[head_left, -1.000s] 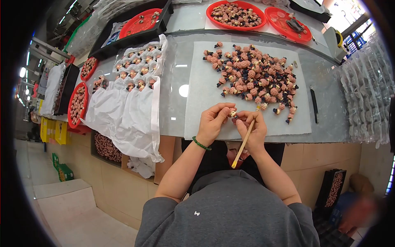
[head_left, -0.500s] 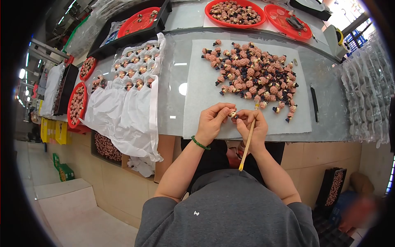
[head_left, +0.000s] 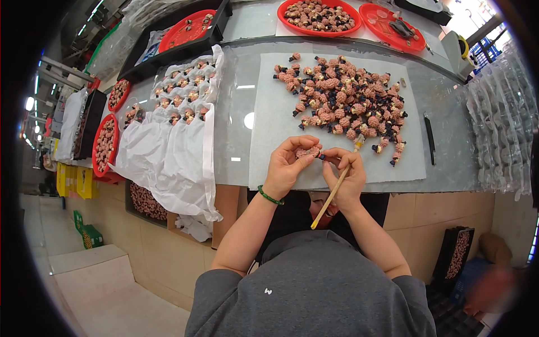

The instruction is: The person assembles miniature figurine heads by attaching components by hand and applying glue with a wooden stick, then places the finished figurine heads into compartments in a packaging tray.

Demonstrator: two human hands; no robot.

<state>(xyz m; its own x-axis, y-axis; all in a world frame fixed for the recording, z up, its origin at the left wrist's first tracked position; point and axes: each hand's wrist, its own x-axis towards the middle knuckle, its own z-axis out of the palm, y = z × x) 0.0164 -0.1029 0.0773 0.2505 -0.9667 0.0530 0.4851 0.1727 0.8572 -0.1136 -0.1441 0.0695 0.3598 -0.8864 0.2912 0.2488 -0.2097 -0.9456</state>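
My left hand (head_left: 284,167) is closed on a small figurine (head_left: 309,152) with bumpy pink hair and a dark base, which lies sideways between thumb and fingers. Close by on the right, my right hand (head_left: 350,175) grips a slim wooden stick (head_left: 330,199) with yellowish ends, slanting down toward my lap. Its fingertips meet the dark end of the figurine. Just beyond both hands, a heap of similar figurines (head_left: 342,104) lies on a white sheet (head_left: 272,121).
Left of the sheet, a moulded tray of figurines (head_left: 188,84) is partly covered with white tissue (head_left: 168,149). A black pen-like tool (head_left: 429,140) lies at right, near stacked clear trays (head_left: 499,118). Red bowls, one full of figurines (head_left: 320,31), line the back.
The figurine has turned from facing up to lying sideways in my left fingers. The stick's lower end has swung left and its upper end slightly right.
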